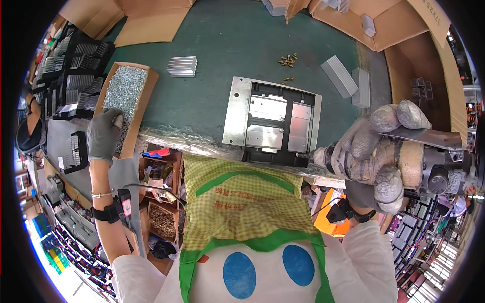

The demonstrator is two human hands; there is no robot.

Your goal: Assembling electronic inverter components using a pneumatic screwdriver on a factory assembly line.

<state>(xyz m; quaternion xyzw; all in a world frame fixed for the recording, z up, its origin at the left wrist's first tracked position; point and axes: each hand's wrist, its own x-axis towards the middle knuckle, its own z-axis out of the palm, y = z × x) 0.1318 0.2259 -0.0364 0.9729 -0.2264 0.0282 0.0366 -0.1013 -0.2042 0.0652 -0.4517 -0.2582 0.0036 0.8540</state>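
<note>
My left hand (104,134), in a grey glove, rests at the cardboard box of small silvery screws (128,86). Its fingers are curled together over the screws, and whatever they pinch is hidden. At the right, my gloved right hand (365,144) is wrapped around a power screwdriver (410,160) bound in worn tape, held nearly level. The driver's tip points left, close to the lower right corner of a black frame (289,121) with silvery metal plates. A wide metal flange runs along the frame's left side. This assembly lies flat at the bench's near edge.
Brass-coloured fittings (288,60) lie scattered behind the assembly. A finned heat sink (182,66) sits left of it, and two long finned blocks (339,77) lie to the right. Open cardboard cartons (419,65) border the far right; black trays with finned parts (83,86) stand left.
</note>
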